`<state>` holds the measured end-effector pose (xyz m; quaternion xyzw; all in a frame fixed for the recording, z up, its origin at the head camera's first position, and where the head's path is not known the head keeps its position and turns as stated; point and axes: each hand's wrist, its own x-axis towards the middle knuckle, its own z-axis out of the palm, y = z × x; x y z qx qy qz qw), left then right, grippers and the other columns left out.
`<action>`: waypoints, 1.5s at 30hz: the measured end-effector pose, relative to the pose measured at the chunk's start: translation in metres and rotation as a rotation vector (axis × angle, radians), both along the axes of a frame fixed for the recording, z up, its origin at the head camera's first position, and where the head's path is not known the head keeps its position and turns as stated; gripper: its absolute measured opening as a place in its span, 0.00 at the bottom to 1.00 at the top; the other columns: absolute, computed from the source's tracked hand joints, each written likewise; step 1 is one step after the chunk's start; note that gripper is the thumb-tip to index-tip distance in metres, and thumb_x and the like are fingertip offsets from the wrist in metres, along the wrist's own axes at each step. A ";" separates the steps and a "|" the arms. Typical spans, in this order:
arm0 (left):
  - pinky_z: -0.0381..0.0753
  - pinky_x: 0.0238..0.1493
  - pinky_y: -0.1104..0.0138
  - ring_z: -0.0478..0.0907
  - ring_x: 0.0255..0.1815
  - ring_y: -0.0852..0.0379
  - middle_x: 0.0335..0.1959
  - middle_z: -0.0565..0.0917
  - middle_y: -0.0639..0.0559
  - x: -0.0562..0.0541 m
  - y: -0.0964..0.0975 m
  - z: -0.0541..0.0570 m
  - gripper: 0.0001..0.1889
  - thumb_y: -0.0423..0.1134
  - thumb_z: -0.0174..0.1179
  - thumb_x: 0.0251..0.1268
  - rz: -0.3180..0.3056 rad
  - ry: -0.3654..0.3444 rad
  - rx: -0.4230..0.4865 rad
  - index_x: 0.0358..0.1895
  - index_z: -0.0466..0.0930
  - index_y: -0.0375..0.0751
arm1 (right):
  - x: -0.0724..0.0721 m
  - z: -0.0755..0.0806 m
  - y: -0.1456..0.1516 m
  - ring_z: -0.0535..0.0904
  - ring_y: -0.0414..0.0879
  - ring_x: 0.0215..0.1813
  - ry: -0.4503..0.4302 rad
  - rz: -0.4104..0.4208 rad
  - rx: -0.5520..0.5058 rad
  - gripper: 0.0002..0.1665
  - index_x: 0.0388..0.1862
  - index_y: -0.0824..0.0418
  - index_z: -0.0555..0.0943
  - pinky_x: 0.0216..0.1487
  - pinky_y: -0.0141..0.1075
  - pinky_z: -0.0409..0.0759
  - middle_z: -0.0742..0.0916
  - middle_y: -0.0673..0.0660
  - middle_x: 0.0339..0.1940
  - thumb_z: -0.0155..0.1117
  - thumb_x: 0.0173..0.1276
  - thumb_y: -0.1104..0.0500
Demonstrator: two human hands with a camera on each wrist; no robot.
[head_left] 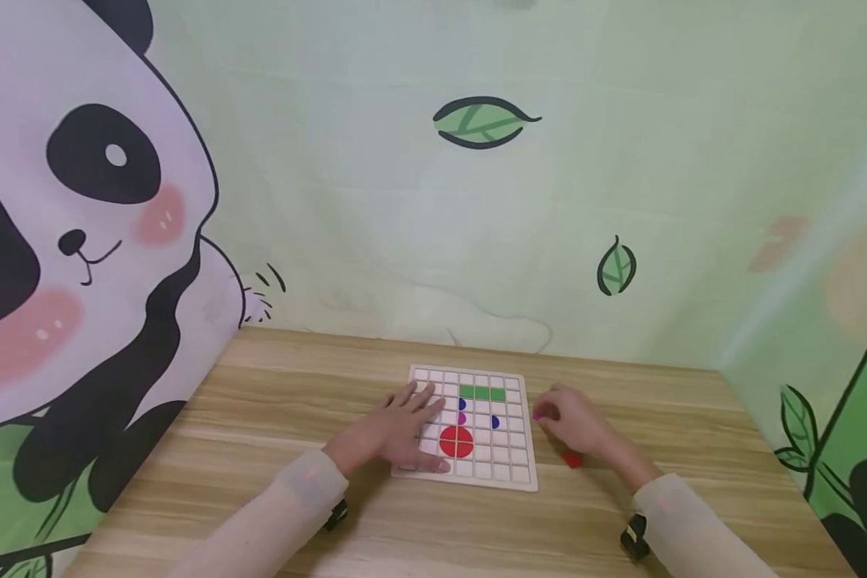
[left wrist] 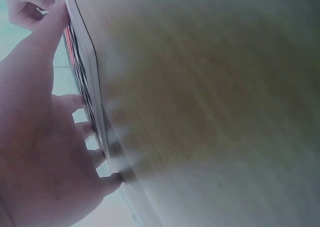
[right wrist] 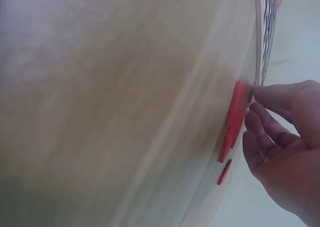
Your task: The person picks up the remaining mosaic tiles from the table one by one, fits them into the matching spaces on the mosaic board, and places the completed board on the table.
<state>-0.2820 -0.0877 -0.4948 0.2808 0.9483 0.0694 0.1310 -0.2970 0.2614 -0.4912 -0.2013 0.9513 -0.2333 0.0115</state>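
A white grid board (head_left: 507,472) lies on the wooden table with coloured pieces on it. Green squares (head_left: 482,393) form a row near its far side, and a red circle (head_left: 456,441) made of quarters is nearer. Blue half-round pieces (head_left: 494,421) and a magenta one (head_left: 461,418) sit between. My left hand (head_left: 397,431) rests spread on the board's left part, fingers fairly straight. Just off the board's right edge, my right hand (head_left: 574,421) pinches a small magenta piece (head_left: 537,416) between thumb and fingertips. Loose red pieces (right wrist: 235,112) lie on the table beneath that hand.
The wooden table (head_left: 296,377) reaches back to a pale green wall cloth (head_left: 347,201) printed with leaves and a large panda (head_left: 116,241). Black wrist cameras (head_left: 633,538) sit under the sleeves.
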 end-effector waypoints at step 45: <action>0.44 0.83 0.39 0.35 0.88 0.38 0.90 0.42 0.47 0.003 0.001 -0.001 0.61 0.82 0.58 0.58 0.010 0.012 0.002 0.88 0.49 0.53 | -0.013 -0.001 -0.065 0.79 0.49 0.44 -0.153 -0.199 -0.382 0.04 0.44 0.59 0.84 0.48 0.41 0.80 0.86 0.53 0.40 0.68 0.76 0.67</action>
